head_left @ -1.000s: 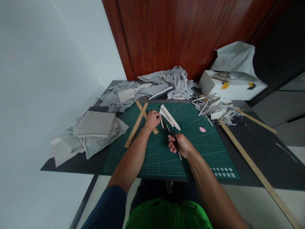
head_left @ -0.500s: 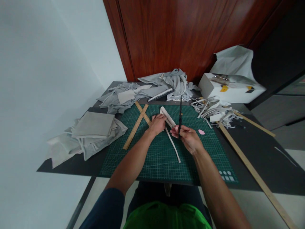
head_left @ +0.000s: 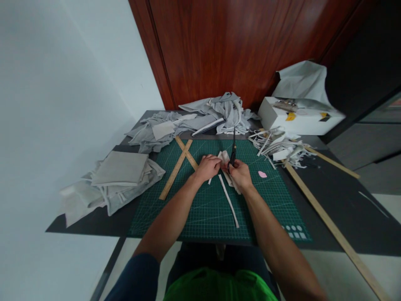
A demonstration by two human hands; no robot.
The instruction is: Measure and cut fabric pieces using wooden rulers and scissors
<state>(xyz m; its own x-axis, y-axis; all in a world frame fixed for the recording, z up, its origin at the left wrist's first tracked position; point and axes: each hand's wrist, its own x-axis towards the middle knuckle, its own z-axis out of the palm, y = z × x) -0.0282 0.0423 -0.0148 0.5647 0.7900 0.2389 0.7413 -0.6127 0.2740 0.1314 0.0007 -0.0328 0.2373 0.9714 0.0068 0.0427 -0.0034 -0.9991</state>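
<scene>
My right hand (head_left: 242, 174) is closed round the handles of black scissors (head_left: 233, 151), whose blades point away from me. A small folded piece of pale fabric (head_left: 224, 156) lies between my hands, partly covered by their fingers. The fingers of my left hand (head_left: 209, 166) are closed on its left edge. Below them, a narrow pale fabric strip (head_left: 229, 203) rests on the green cutting mat (head_left: 206, 221). A tiny white bit shows just under my left fingers.
Two crossed wooden rulers (head_left: 177, 172) lie left of my hands. Folded grey fabric (head_left: 120, 167) sits farther left, with crumpled fabric (head_left: 225, 109) at the back. A heap of strips (head_left: 278, 144), a white box (head_left: 291, 117) and a long wooden ruler (head_left: 326, 217) are on the right.
The fabric has gone from a long narrow fold to a crumpled, turned piece between my hands. My right hand has moved slightly left, still with the scissors. The strip now lies apart.
</scene>
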